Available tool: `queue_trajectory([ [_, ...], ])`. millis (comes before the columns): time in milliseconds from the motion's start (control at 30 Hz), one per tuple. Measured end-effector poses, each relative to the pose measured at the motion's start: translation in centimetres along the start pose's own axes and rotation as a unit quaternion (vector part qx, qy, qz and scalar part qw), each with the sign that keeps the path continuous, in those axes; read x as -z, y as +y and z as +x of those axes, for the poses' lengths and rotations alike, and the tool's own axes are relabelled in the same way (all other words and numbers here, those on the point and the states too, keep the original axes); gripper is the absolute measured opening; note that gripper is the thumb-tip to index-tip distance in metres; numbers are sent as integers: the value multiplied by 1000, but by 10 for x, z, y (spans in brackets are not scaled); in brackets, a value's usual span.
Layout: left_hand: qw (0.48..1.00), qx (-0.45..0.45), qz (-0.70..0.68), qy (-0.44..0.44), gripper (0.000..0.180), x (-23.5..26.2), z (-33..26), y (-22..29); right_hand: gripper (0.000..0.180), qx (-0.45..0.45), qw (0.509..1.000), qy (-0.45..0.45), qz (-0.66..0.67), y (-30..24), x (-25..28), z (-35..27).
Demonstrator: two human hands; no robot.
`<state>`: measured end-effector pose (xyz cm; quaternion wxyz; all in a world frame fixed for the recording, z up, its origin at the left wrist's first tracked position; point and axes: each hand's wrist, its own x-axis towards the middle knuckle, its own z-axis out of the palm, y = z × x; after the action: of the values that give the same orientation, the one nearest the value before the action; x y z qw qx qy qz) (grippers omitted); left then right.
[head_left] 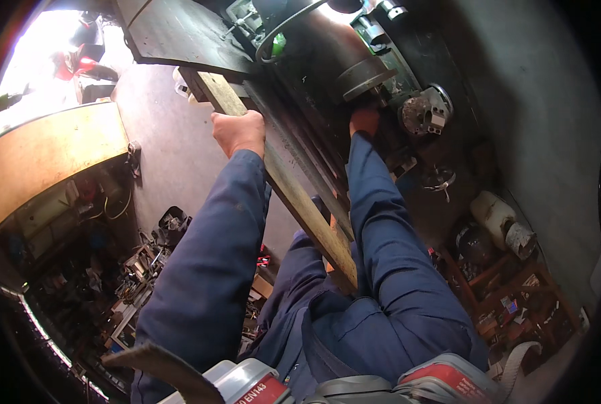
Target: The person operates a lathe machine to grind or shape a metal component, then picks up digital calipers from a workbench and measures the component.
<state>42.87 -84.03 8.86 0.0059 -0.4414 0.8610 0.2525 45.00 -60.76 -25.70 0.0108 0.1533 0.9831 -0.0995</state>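
Observation:
My left hand is closed round the edge of a long wooden beam, with the knuckles up. The beam slants from under a dark metal sheet down toward my lap. My right hand reaches in beneath a big dark cylinder with a round flange, part of a machine. Shadow covers its fingers, so what they touch is hidden. Dark metal rails run between my two arms, alongside the beam.
At the right of the machine sits a round metal head with a block, and a handwheel below it. A wooden crate of small parts and a whitish jug stand lower right. Cluttered metal pieces lie at left, below a yellowish panel.

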Motion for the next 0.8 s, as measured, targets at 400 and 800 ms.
queue_trajectory([
  [400, 1000, 20, -19, -14, 44, 7, 0, 2, 34, -66, 974, -134, 171, -32, 80, -25],
  [800, 999, 11, -28, -14, 45, 9, 0, -2, 40, -162, 947, -217, 172, -33, 97, -47],
])
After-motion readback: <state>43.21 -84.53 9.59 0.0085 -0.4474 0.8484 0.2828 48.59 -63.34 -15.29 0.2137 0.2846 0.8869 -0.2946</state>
